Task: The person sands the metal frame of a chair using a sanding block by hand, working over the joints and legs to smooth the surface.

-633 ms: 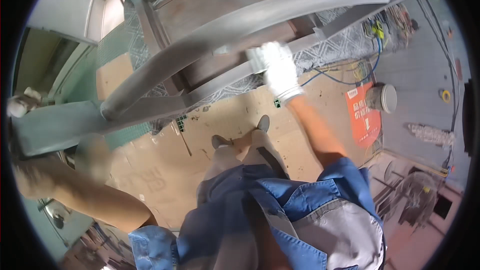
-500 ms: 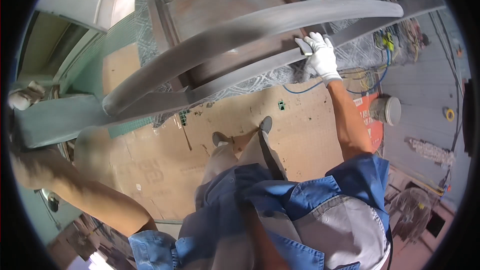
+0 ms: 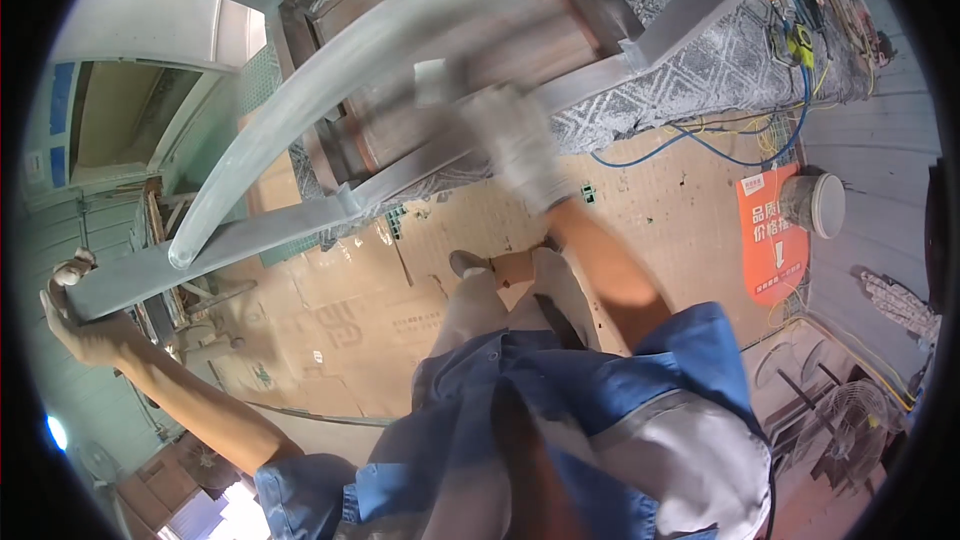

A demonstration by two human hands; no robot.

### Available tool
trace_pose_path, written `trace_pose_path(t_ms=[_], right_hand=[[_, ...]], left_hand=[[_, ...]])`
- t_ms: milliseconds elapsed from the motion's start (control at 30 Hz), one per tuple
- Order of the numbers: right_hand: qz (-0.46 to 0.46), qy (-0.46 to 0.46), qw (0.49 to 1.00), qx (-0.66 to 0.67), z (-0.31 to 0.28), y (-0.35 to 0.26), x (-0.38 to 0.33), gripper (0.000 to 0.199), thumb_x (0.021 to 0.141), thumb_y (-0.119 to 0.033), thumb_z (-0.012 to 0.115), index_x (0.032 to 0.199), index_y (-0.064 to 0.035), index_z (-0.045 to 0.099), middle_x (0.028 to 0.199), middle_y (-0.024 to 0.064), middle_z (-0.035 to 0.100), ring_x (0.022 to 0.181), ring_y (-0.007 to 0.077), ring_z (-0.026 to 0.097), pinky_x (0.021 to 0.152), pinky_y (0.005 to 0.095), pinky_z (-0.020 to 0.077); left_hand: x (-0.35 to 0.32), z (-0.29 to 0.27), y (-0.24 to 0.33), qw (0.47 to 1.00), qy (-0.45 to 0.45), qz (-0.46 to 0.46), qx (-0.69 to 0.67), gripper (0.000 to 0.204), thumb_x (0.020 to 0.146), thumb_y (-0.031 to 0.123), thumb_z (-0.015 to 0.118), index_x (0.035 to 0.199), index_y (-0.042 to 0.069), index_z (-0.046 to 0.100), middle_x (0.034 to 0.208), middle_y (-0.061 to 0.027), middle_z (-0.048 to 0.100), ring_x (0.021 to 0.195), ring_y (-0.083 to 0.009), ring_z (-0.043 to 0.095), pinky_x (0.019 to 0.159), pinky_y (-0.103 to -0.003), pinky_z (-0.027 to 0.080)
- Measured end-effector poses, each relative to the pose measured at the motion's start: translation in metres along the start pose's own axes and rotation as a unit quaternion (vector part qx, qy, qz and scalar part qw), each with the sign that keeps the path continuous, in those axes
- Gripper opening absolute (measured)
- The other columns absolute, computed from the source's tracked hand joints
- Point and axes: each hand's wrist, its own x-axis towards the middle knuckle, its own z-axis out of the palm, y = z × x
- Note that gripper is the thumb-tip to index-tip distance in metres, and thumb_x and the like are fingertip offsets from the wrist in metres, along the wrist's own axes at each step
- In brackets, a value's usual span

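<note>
- A large grey metal frame (image 3: 330, 210) of straight bars filled the upper middle of the view, running from the far left up to the upper right, with a long curved grey tube (image 3: 400, 30) arching across it.
- Under the frame lay a floor of brown cardboard sheets (image 3: 330, 320), and a strip of grey patterned mat (image 3: 700, 80) ran beneath the frame's right part.
- The person's blue work shirt (image 3: 560, 410) and pale trousers took up the lower middle.
- An orange rectangular sign with white print (image 3: 770, 235) lay flat on the floor at the right, just beside a round grey-white bucket (image 3: 815, 205).
- Blue and yellow cables (image 3: 760, 145) trailed over the floor above the sign.
- A wire-caged fan (image 3: 845, 430) stood at the lower right.
- The right hand (image 3: 515, 145), in a white work glove, was blurred and lay against the frame's straight bar near its middle; whether its fingers were closed on the bar could not be told.
- The bare left hand (image 3: 75, 315) was wrapped around the far left end of the frame's long bar, the fingers clamped over it.
</note>
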Motion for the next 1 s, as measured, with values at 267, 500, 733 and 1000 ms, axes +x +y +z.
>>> trace_pose_path(t_ms=[267, 500, 733, 1000], right_hand=[[0.009, 0.383, 0.921, 0.065, 0.050, 0.049, -0.027, 0.036, 0.091, -0.010, 0.048, 0.127, -0.0100, 0.054, 0.120, 0.0118, 0.056, 0.114, 0.0330, 0.050, 0.097, 0.0463, 0.0374], [-0.217, 0.257, 0.942, -0.019, 0.116, -0.153, 0.013, 0.061, 0.093, -0.016, 0.049, 0.153, -0.0088, 0.043, 0.155, 0.0149, 0.044, 0.147, 0.0286, 0.037, 0.121, 0.0434, 0.0298], [-0.101, 0.318, 0.941, 0.059, 0.051, -0.015, -0.034, 0.049, 0.086, -0.006, 0.058, 0.135, -0.0044, 0.060, 0.134, 0.0191, 0.061, 0.125, 0.0396, 0.055, 0.112, 0.0484, 0.0394], [-0.235, 0.229, 0.934, 0.142, 0.007, -0.151, -0.062, 0.066, 0.090, -0.004, 0.051, 0.153, -0.0253, 0.051, 0.133, 0.0116, 0.065, 0.113, 0.0295, 0.067, 0.094, 0.0398, 0.0563]], left_hand=[[-0.012, 0.024, 0.007, 0.999, 0.022, -0.011, 0.041, 0.040, 0.103, 0.033, 0.042, 0.089, 0.002, 0.061, 0.086, -0.0133, 0.063, 0.089, -0.0262, 0.059, 0.098, -0.046, 0.046], [-0.024, 0.056, 0.015, 1.000, 0.007, 0.004, -0.012, 0.054, 0.111, 0.036, 0.033, 0.086, -0.001, 0.063, 0.084, -0.0174, 0.067, 0.081, -0.0261, 0.063, 0.084, -0.037, 0.051], [-0.118, 0.008, -0.066, 0.980, 0.193, 0.001, 0.052, 0.059, 0.113, 0.047, 0.033, 0.116, -0.004, 0.063, 0.107, -0.0145, 0.070, 0.092, -0.0215, 0.065, 0.086, -0.036, 0.054], [-0.353, 0.073, -0.110, 0.941, -0.169, -0.290, 0.040, 0.045, 0.112, 0.033, 0.042, 0.127, -0.004, 0.064, 0.116, -0.0144, 0.072, 0.101, -0.0212, 0.069, 0.085, -0.036, 0.057]])
